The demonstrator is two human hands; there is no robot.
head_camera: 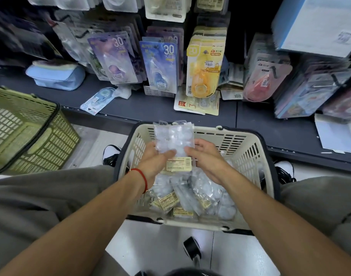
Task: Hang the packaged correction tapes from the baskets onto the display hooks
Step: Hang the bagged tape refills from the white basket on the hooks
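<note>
A clear packet of correction tapes (173, 139) with a yellow label is held above the cream basket (248, 148). My left hand (154, 162) grips its left side and lower edge, and my right hand (205, 158) holds its right side. Inside the basket lie several more clear packets (192, 198) with yellow labels. Above the dark shelf, hooks carry rows of hanging carded tapes: purple (114, 58), blue (160, 66), yellow (205, 70) and pink (266, 80).
A green basket (25, 132) stands tilted at the left on the floor. On the dark shelf (134, 108) lie a loose blue tape pack (99, 100), a flat yellow card (198, 106) and a light-blue pouch (55, 74). A blue-and-white box (318, 22) sits upper right.
</note>
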